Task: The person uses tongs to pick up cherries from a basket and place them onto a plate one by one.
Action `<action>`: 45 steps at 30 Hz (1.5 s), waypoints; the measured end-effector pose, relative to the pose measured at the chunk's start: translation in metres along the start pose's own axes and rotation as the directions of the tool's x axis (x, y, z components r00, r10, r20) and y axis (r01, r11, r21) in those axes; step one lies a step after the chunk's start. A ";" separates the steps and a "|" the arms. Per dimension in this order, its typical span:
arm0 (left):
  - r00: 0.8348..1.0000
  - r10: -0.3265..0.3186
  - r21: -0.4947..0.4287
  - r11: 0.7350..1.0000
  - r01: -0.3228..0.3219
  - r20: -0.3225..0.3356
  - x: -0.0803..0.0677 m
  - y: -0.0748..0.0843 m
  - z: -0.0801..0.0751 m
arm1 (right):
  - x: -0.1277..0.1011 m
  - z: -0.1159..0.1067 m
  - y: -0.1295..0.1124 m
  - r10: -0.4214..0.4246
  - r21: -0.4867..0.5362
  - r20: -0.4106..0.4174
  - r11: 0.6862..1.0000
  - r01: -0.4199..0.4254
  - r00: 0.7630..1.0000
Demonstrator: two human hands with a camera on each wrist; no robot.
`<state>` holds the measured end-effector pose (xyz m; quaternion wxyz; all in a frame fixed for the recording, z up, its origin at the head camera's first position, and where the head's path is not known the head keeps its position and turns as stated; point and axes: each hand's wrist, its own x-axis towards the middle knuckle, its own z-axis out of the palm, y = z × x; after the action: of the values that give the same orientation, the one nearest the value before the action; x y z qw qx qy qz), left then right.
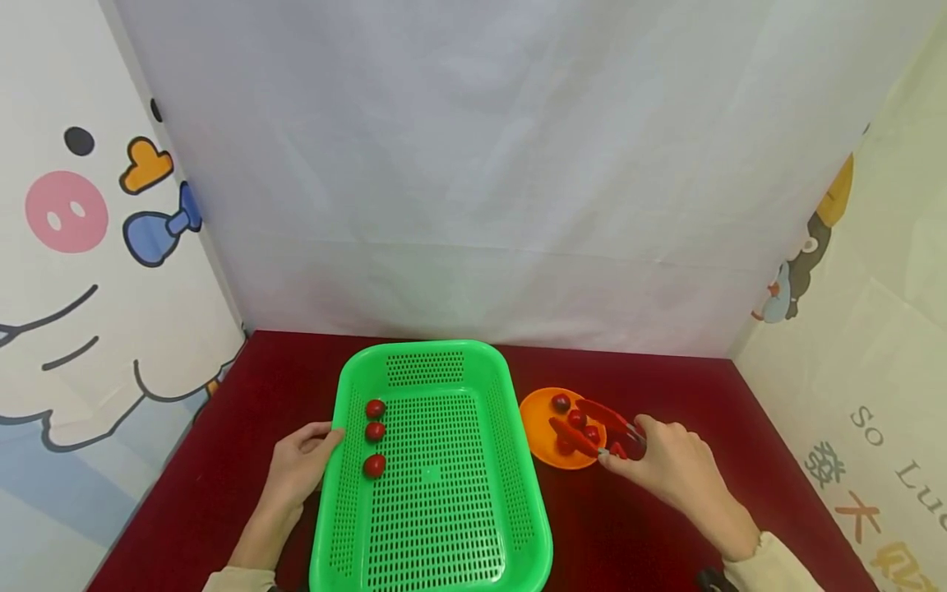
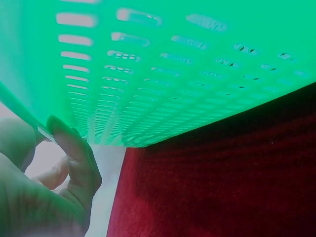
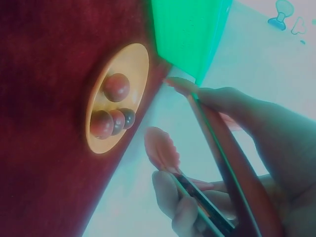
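My left hand (image 1: 299,464) grips the left rim of a green perforated basket (image 1: 524,485), thumb over the edge and fingers outside in the left wrist view. Three cherry tomatoes (image 1: 375,432) lie in a row along the basket's left side. In my right hand (image 1: 681,464) is a pair of red-tipped tongs (image 1: 601,418), spread apart with nothing between the tips. They overlap an orange plate (image 1: 538,437) in the head view; the right wrist view has the tips off to one side of it. Several cherry tomatoes (image 3: 116,88) sit on the plate.
A dark red cloth (image 1: 292,370) covers the table. The plate stands just right of the basket. A pale curtain (image 1: 473,164) rises behind the table's far edge, with printed cartoon sheets (image 1: 96,271) at both sides.
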<state>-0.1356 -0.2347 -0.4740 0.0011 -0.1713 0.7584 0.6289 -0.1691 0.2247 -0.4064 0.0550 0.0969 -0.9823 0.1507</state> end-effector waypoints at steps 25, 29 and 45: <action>1.000 -0.002 0.004 1.000 0.002 -0.002 0.000 -0.001 0.001 | 0.021 -0.004 -0.036 -0.060 0.174 -0.090 0.982 0.075 0.994; 1.000 -0.006 -0.002 1.000 0.006 -0.001 -0.001 0.000 0.002 | 0.024 -0.004 -0.044 -0.083 0.196 -0.087 0.976 0.099 0.993; 1.000 0.000 -0.003 1.000 0.000 -0.003 -0.001 0.000 0.000 | 0.035 0.011 -0.066 -0.173 0.241 -0.080 0.952 0.187 0.982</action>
<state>-0.1349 -0.2345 -0.4739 -0.0005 -0.1724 0.7575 0.6297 -0.1908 0.1532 -0.3927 0.0847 0.1877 -0.9408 0.2692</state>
